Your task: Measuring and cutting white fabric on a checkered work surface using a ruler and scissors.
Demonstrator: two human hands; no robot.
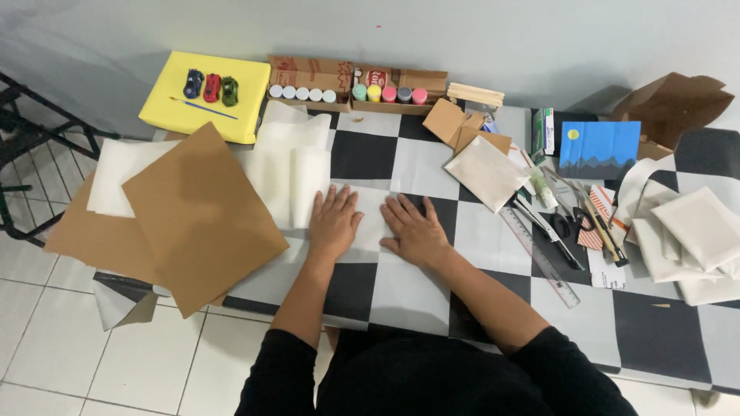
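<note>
My left hand (334, 221) and my right hand (414, 229) lie flat, palms down and fingers spread, side by side on a white sheet (370, 223) near the front of the black-and-white checkered table (663, 323). Neither hand holds anything. Folded white sheets (291, 158) lie just left of my left hand. A large brown cardboard sheet (199, 212) rests further left, overhanging the table edge.
A yellow board (173, 108) with three toy cars (211, 86) and a brush is at the back left. Boxes of paint bottles (347, 92) stand at the back. Right: small canvases (486, 173), a blue painted canvas (600, 146), a ruler (539, 258), scissors (566, 223), stacked white canvases (694, 231).
</note>
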